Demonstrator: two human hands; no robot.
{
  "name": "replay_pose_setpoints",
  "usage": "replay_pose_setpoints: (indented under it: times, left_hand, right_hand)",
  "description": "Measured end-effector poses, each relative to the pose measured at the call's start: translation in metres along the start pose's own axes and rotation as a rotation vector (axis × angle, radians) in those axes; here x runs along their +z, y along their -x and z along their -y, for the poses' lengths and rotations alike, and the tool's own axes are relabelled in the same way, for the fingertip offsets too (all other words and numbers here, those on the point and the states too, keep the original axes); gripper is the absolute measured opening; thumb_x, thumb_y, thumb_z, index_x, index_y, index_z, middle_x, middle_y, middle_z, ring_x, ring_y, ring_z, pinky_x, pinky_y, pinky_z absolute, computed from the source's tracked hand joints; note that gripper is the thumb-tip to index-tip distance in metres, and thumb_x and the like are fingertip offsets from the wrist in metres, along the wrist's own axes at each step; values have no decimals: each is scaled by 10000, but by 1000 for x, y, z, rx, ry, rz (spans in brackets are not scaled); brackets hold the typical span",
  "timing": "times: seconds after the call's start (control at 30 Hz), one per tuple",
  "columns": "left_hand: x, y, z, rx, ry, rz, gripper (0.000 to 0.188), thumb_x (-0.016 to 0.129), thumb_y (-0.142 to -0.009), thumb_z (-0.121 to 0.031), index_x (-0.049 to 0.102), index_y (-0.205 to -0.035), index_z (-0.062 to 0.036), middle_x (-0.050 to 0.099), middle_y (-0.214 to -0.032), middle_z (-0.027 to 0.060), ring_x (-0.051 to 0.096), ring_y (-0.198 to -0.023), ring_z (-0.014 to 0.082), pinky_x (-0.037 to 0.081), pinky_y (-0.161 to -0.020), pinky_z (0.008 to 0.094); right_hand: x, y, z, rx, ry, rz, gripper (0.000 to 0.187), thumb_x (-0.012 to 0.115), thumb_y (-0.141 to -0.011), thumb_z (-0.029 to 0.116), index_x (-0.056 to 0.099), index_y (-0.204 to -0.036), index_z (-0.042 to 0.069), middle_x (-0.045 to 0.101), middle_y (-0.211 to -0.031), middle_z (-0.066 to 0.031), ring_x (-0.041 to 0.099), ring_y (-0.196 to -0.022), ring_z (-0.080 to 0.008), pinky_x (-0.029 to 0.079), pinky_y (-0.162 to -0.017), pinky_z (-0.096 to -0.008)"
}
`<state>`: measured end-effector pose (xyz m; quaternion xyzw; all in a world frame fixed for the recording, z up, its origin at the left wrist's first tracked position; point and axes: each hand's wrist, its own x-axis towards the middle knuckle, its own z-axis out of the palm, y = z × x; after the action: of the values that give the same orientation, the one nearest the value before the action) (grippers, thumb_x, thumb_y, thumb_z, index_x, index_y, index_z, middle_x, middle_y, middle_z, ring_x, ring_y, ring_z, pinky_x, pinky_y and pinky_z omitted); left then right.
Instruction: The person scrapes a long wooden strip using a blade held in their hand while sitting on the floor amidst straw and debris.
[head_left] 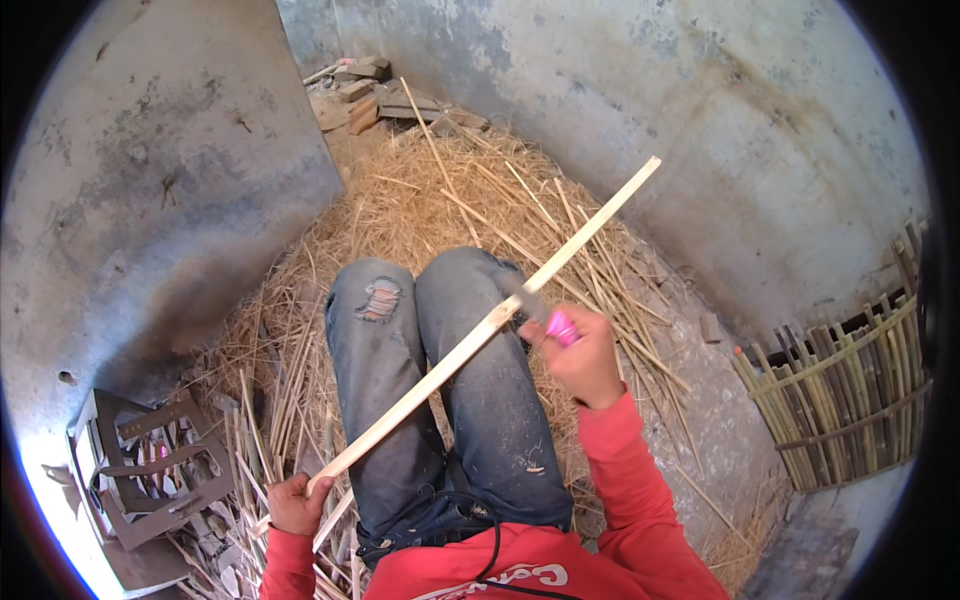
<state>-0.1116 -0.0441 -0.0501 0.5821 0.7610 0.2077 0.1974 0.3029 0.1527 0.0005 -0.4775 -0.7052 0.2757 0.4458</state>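
A long pale strip of split bamboo (pixel 432 379) slants across my thighs, from low on the left to the upper right. Its lower end is gripped by my left hand (pixel 296 503), fingers wrapped round it. My right hand (pixel 583 358) is closed on a knife with a pink handle (pixel 562 328). The knife's blade, blurred, meets the strip near a node just beyond my right knee. The blade's exact edge cannot be made out.
Straw-like shavings (pixel 400 200) and loose strips cover the floor around my legs. Bricks (pixel 365 85) lie at the far corner. A slatted bamboo fence piece (pixel 850 390) leans at the right wall. A dark metal frame (pixel 150 470) stands at the left. Walls close in both sides.
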Motion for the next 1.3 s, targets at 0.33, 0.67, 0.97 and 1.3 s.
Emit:
replay_pose_setpoints:
  times: [0.33, 0.67, 0.97, 1.3]
  left_hand:
    - [-17, 20, 109, 218, -173, -271, 723, 770, -831, -584, 366, -579, -40, 359, -516, 150, 392, -438, 330, 297, -461, 429]
    - [-17, 19, 106, 262, -243, -379, 793, 712, -826, -708, 319, -572, -68, 307, -502, 127, 351, -421, 310, 257, -459, 434]
    - [-4, -9, 83, 274, -98, -317, 757, 749, -839, -634, 332, -569, -62, 316, -499, 134, 338, -422, 304, 263, -443, 414]
    - [-5, -13, 74, 256, -125, -278, 725, 788, -820, -580, 363, -570, -48, 331, -498, 143, 358, -417, 332, 290, -442, 410]
  right_hand:
    - [-54, -28, -48, 178, 300, -384, 454, 561, -1063, 328, 618, -768, -12, 525, -575, -116, 527, -556, -198, 400, -547, -381]
    - [-8, -34, -60, 98, 423, -525, 423, 546, -1061, 338, 641, -823, 1, 511, -562, -212, 493, -480, -390, 362, -489, -480]
    - [11, -17, -46, 57, 253, -274, 467, 510, -1090, 341, 596, -729, 58, 446, -523, -5, 379, -444, -127, 277, -418, -350]
    - [16, -18, -32, -109, 318, -234, 418, 536, -1083, 320, 568, -748, 72, 464, -493, -35, 415, -401, -138, 303, -382, -375]
